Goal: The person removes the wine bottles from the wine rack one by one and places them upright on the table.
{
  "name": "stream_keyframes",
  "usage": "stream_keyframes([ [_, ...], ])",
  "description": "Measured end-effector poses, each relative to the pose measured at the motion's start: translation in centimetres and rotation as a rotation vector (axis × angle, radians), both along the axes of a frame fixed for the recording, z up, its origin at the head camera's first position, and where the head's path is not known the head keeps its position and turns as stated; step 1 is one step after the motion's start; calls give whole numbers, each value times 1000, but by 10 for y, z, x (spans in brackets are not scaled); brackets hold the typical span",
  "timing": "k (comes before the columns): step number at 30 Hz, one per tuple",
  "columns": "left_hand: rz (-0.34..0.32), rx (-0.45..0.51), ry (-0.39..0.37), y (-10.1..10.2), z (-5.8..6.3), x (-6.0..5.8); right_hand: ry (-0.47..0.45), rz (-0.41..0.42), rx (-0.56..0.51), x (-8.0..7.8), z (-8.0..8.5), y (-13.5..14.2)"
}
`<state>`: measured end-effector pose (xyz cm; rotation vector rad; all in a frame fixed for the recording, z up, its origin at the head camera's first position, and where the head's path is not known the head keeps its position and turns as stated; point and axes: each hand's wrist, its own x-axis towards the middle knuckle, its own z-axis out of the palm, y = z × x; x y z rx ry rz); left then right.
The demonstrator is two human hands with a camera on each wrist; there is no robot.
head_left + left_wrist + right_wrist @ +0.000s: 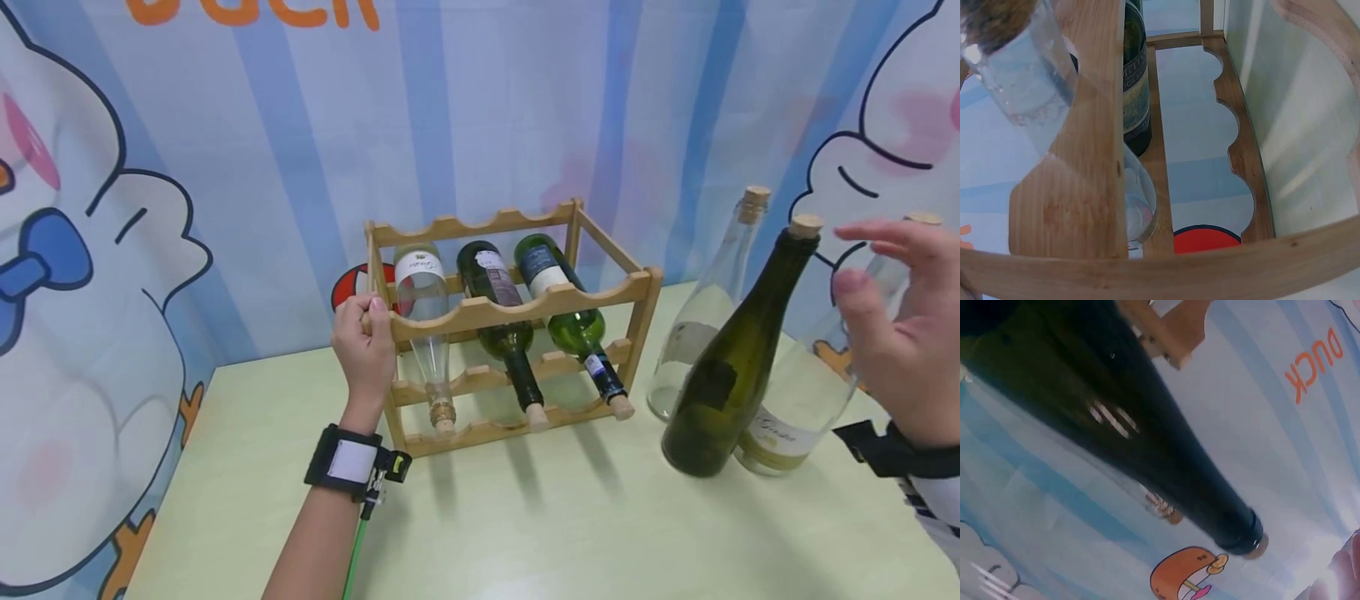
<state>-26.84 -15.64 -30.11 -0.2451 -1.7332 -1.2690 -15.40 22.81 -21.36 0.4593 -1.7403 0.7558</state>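
Observation:
My left hand (pixel 363 346) grips the top front corner of a wooden wine rack (pixel 480 313) at its left end. Three corked bottles lie in the rack's upper row, necks toward me: a clear bottle (pixel 420 292), a dark wine bottle (pixel 498 279) and a green wine bottle (pixel 577 329). At the right, my right hand (pixel 911 325) is raised with thumb and fingers spread, beside the cork of an upright dark green bottle (pixel 738 358). A gap shows between that hand and the cork. In the right wrist view the dark green bottle (pixel 1147 444) looms close.
Behind the dark green bottle stands a clear corked bottle (pixel 693 321). Another clear bottle with a label (pixel 783 433) stands to its right, partly behind my right hand. All rest on a pale table (pixel 525 533). A cartoon-printed curtain (pixel 300 167) hangs behind the rack.

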Motion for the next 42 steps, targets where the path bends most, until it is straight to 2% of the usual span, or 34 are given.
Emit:
stream_keyframes([
  [4,4,-8,14,-4,-9,-10,64,146,92,-10,-11,-21],
  [6,2,-12,24,-5,-10,-12,16,163,163,-15,-19,-28],
  [9,-4,-12,39,-6,-11,-13,-124,158,269,-22,-37,-37],
  [13,-4,-14,41,-6,-11,-13,-334,87,425,-32,-64,-48],
  [17,2,-21,39,-7,-10,-12,-496,86,518,-44,-91,-57],
  [22,7,-22,43,-6,-11,-11,-598,59,586,-56,-116,-63],
  [25,6,-24,41,-6,-11,-11,-600,28,627,-60,-124,-64],
  [31,4,-25,45,-7,-8,-12,-500,-29,722,-75,-134,-60],
  [35,6,-26,56,-8,-8,-12,-428,-11,775,-85,-143,-60],
  [42,2,-29,39,-7,-10,-11,-339,34,759,-99,-152,-64],
])
